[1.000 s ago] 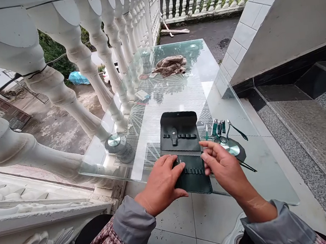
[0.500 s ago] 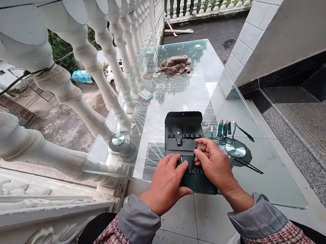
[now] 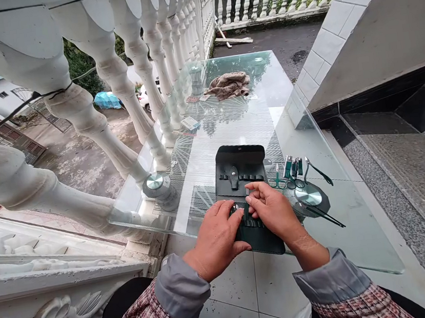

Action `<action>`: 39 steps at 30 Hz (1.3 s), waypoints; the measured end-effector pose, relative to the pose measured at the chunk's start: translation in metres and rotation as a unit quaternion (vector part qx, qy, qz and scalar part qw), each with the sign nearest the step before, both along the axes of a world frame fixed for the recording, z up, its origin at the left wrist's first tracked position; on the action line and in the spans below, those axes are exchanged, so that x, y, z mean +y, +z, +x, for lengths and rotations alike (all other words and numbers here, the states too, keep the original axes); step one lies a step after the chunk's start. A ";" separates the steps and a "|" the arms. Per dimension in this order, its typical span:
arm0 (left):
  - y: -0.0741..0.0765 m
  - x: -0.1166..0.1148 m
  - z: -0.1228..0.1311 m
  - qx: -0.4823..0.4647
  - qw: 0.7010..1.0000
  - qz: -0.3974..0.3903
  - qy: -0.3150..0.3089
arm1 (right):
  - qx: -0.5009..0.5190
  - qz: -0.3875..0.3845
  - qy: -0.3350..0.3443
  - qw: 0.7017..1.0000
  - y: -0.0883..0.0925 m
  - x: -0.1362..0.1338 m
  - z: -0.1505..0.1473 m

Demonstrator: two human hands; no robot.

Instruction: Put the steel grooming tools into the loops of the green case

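A dark manicure case point(image 3: 263, 241) lies unfolded near the front of the glass table, with elastic loops and a snapped pouch point(image 3: 234, 177) inside. My left hand point(image 3: 216, 236) rests over the left side of its lower panel, fingers curled on it and thumb along the panel. Small metal tips point(image 3: 236, 207) show beside the left index finger. Above the lower loops, my right hand point(image 3: 275, 208) pinches a slim dark green tool point(image 3: 246, 212), whose kind is mostly hidden. Right of the case lie small scissors point(image 3: 277, 183), several nail clippers point(image 3: 288, 166), nippers point(image 3: 318, 171) and dark tweezers point(image 3: 326, 215).
The glass table point(image 3: 362, 244) has round metal discs point(image 3: 155, 181) over its legs. A crumpled brown cloth point(image 3: 228, 85) and a small card point(image 3: 190, 123) lie farther back. White balusters point(image 3: 109, 73) line the left side; stone steps point(image 3: 399, 167) rise at the right.
My right hand has shifted slightly left across the case with the slim tool, uncovering more of the small scissors. My left hand stays in place.
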State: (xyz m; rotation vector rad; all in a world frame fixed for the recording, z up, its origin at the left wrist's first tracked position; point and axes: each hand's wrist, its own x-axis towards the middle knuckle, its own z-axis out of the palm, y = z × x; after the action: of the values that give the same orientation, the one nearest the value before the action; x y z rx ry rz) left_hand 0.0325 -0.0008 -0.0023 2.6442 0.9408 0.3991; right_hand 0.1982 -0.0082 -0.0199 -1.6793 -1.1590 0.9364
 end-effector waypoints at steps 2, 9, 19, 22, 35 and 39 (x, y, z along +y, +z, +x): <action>-0.001 0.000 0.000 -0.006 1.000 -0.001 0.000 | -0.049 -0.011 0.007 0.999 0.000 0.001 0.002; -0.001 -0.001 0.000 -0.001 1.000 0.002 0.002 | -0.277 0.048 0.048 0.959 0.004 -0.005 0.002; 0.000 -0.001 0.001 0.009 1.000 0.009 0.005 | -0.368 0.069 0.106 0.921 0.002 -0.018 0.001; 0.000 -0.002 0.002 0.011 1.000 0.011 0.005 | -0.380 0.078 0.106 0.916 0.000 -0.019 0.000; 0.000 0.000 -0.007 0.012 1.000 0.011 0.004 | -0.307 0.157 -0.051 0.937 0.015 -0.027 0.039; 0.001 -0.001 -0.006 0.012 1.000 0.014 -0.003 | -0.305 0.126 -0.130 0.935 0.021 -0.040 0.062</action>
State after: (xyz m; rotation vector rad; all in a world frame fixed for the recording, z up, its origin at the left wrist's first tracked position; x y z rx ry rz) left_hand 0.0262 -0.0015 -0.0008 2.6824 0.9419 0.3830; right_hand 0.2601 -0.0479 0.0016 -1.9018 -1.3337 0.0783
